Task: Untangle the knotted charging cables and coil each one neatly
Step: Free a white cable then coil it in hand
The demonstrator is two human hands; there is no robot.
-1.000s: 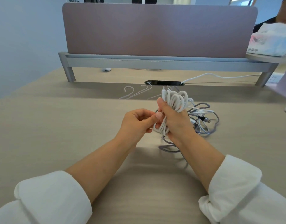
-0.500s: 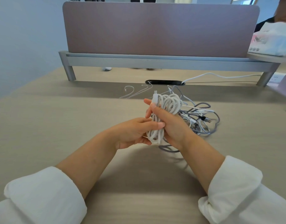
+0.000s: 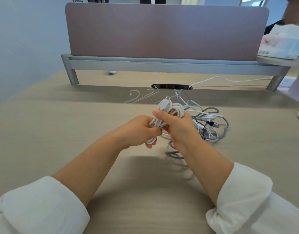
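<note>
A thick white cable bundle (image 3: 172,109) is held upright above the desk, its plug end sticking out at the top. My right hand (image 3: 177,129) grips the bundle's upper half, thumb across its front. My left hand (image 3: 142,130) grips the lower half, with a white loop showing under the fingers. Behind and to the right lies a tangle of grey braided and thin white cables (image 3: 211,125) on the wooden desk (image 3: 60,132). One grey braided loop (image 3: 173,153) trails out under my right wrist.
A mauve divider panel (image 3: 162,31) on a grey metal frame crosses the back of the desk. A black cable slot (image 3: 170,86) with a white cord (image 3: 221,80) sits in front of it. A tissue pack (image 3: 285,43) stands on a shelf at right. A person sits behind it.
My left hand has closed round the lower part of the white bundle. The bundle has tilted slightly and the right thumb now lies across its front.
</note>
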